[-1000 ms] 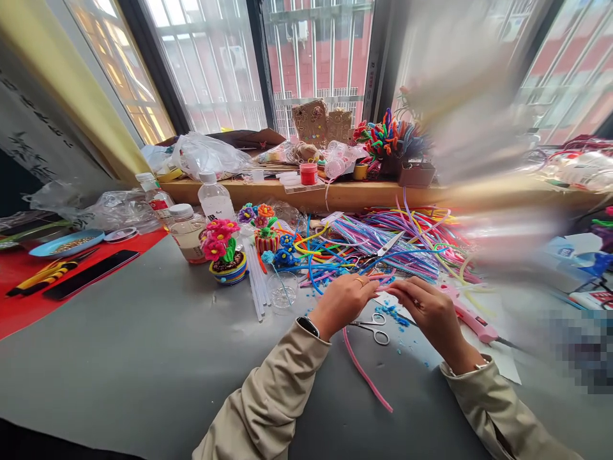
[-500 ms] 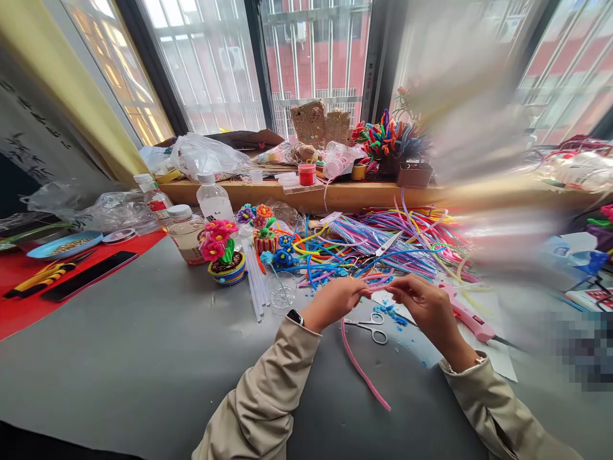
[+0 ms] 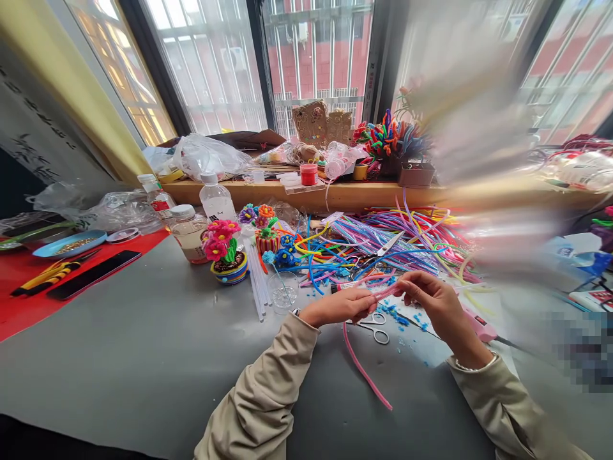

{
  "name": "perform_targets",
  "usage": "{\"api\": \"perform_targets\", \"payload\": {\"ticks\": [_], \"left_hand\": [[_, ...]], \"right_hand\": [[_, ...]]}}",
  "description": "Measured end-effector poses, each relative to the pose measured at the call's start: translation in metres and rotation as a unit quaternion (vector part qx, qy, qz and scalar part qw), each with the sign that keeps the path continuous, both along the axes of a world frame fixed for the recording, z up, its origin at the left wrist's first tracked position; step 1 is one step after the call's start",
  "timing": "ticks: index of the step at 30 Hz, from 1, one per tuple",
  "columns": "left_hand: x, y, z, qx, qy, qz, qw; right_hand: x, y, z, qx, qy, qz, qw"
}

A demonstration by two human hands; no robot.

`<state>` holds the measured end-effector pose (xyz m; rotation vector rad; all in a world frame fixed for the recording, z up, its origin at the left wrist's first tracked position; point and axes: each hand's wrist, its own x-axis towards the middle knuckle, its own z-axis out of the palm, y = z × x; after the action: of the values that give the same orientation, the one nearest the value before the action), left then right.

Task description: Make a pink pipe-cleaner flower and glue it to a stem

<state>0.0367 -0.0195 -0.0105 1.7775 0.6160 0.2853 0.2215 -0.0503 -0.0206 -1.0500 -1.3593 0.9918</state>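
Note:
My left hand (image 3: 342, 305) pinches a pink pipe cleaner (image 3: 385, 293) between thumb and fingers. The other end of that bent section is gripped by my right hand (image 3: 431, 305), a short way to the right. From under my left hand a pink length (image 3: 366, 374) curves down over the table; its link to the held part is hidden by my fingers. White-handled scissors (image 3: 382, 336) lie just below my hands, their blades partly covered. Blue fuzz scraps (image 3: 397, 313) are scattered between and behind the hands. A pink glue gun (image 3: 483, 327) rests behind my right wrist, partly hidden.
Many coloured pipe cleaners (image 3: 407, 233) lie heaped at the back, with open scissors (image 3: 390, 245) on top. Left of my hands stand a clear cup (image 3: 283, 295), a pot of pink flowers (image 3: 228, 268) and bottles (image 3: 188, 239). A phone (image 3: 96, 275) lies on red cloth.
My right hand has shifted slightly right and its fingers have lifted. Both hands have moved a little apart from each other, showing more of the pink pipe cleaner and a dark-capped tube behind.

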Motion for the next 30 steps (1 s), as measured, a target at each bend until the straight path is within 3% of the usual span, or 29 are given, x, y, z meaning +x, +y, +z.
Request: {"api": "perform_targets", "payload": {"ticks": [12, 16, 21, 30], "left_hand": [[0.000, -0.002, -0.003, -0.097, -0.075, 0.066, 0.990], [0.001, 0.003, -0.009, -0.043, -0.079, 0.042, 0.995], [0.003, 0.005, -0.008, 0.061, -0.043, 0.095, 0.993], [0.000, -0.004, -0.002, -0.148, -0.023, 0.095, 0.984]], "right_hand": [[0.007, 0.006, -0.001, -0.104, 0.237, -0.008, 0.966], [0.010, 0.008, -0.003, -0.127, 0.278, 0.010, 0.952], [0.011, 0.009, -0.005, -0.102, 0.276, -0.014, 0.955], [0.004, 0.006, -0.002, -0.068, 0.194, -0.096, 0.974]]}}
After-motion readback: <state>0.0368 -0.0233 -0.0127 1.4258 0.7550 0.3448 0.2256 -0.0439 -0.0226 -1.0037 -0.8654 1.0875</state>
